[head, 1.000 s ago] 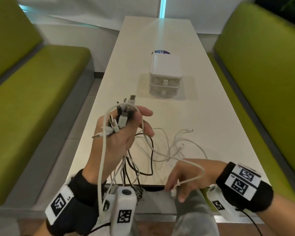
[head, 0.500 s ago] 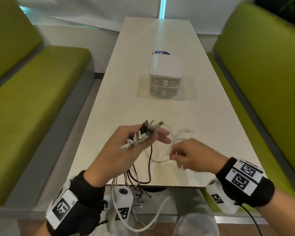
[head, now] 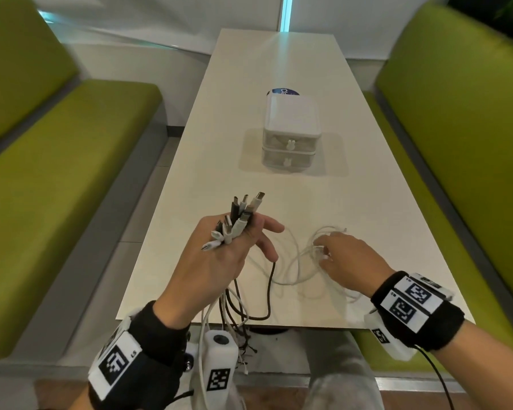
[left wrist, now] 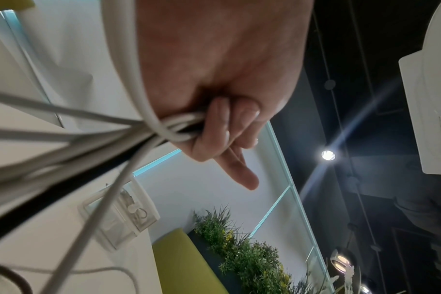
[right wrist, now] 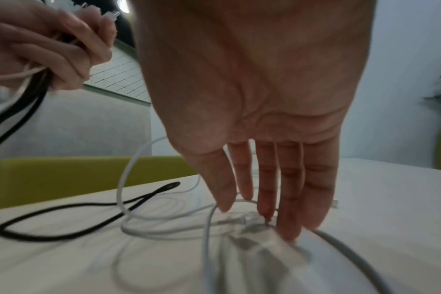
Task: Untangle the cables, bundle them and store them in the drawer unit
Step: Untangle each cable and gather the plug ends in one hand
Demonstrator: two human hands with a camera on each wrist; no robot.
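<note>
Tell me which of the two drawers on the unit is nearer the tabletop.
The lower drawer of the drawer unit; the upper drawer sits stacked on it. Both are closed.

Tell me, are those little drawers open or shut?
Shut: both fronts of the drawer unit sit flush, with nothing pulled out.

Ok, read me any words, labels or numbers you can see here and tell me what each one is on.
"Cla": blue sticker, rest hidden behind the drawer unit.
"LS", roughly: left wristband tag, small.
Right wristband tags: print too small to read.
Remaining marks are square code patterns, not text.
</note>
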